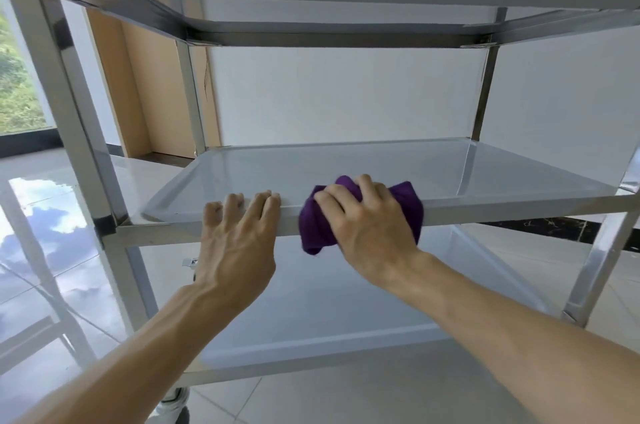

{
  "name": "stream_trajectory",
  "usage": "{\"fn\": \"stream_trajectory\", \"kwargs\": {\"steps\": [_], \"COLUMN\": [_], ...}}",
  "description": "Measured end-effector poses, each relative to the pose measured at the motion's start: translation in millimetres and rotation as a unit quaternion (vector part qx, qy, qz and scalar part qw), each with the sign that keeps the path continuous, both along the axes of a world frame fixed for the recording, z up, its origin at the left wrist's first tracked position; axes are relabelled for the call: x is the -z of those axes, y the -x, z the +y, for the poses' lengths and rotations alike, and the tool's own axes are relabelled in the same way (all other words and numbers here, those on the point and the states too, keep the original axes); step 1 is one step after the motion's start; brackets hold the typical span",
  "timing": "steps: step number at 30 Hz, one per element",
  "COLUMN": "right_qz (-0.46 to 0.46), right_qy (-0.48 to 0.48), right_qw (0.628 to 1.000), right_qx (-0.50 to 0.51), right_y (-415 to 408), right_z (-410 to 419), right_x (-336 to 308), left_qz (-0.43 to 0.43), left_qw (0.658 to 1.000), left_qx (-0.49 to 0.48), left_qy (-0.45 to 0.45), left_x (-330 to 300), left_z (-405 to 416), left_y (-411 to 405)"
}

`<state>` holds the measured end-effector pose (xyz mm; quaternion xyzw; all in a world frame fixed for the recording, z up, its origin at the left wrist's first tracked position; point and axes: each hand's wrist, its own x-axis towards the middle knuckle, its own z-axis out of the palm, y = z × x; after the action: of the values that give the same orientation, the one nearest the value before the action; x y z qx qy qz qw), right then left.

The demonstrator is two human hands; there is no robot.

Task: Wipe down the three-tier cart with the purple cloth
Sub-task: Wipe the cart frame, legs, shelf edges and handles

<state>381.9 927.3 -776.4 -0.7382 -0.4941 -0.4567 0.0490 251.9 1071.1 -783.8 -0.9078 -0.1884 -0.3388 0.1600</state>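
Three-tier steel cart [104,146] filling the view, middle shelf [346,171] at hand height, glossy tiled floor [52,268] below. Left hand [239,243] hooked over the near rim of the middle shelf, fingers [263,205] curled onto the edge and gripping it. Right hand [367,226] just beside it, fingers bent round the bunched purple cloth [315,226], pressing it against the same front rim.

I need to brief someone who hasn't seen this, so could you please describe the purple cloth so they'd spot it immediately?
Find the steel cart and its middle shelf. On that shelf's front edge, the right hand grips a bunched purple cloth. It is the only strongly coloured thing against grey metal.
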Motion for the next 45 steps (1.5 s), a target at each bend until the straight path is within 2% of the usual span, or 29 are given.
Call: {"fn": "stream_trajectory", "kwargs": {"steps": [3, 7, 11, 13, 15, 18, 21, 26, 34, 40, 45], "right_qz": [-0.016, -0.039, -0.025, -0.016, -0.009, 0.005, 0.011, 0.005, 0.006, -0.072, -0.103], "right_qy": [-0.002, -0.026, -0.031, -0.039, -0.046, -0.046, -0.045, 0.0, 0.078, 0.037, -0.027], "right_qw": [1.0, 0.999, 0.999, 0.999, 0.999, 0.999, 0.999, 1.0, 0.997, 0.996, 0.994], "right_qx": [-0.013, -0.026, -0.027, -0.022, -0.014, 0.005, 0.005, 0.001, -0.002, -0.021, 0.012], "right_y": [0, -25, -44, -53, -60, -65, -57, -10, 75, 42, -14], "right_z": [0, -22, -43, -52, -59, -65, -56, -4, 88, 64, 5], "right_x": [-1, 3, 4, 4, 6, 8, 6, 0, -6, -4, 7], "left_qz": [0.017, 0.034, 0.038, -0.016, -0.108, -0.259, -0.324, -0.287, -0.341, -0.348, -0.341], "left_qw": [0.999, 0.991, 0.986, 0.986, 0.979, 0.945, 0.906, 0.91, 0.895, 0.897, 0.898], "left_qx": [0.03, 0.13, 0.161, 0.168, 0.174, 0.152, 0.137, 0.172, 0.169, 0.152, 0.147], "left_qy": [0.002, 0.027, -0.008, -0.011, 0.016, 0.128, 0.235, 0.243, 0.233, 0.228, 0.236], "left_x": [-5, -10, -15, -24, -34, -52, -62, -62, -60, -65, -68], "left_z": [-1, 9, 15, 17, 22, 31, 36, 30, 36, 33, 31], "left_y": [0, 14, 43, 56, 66, 69, 59, 35, 22, 22, 22]}}
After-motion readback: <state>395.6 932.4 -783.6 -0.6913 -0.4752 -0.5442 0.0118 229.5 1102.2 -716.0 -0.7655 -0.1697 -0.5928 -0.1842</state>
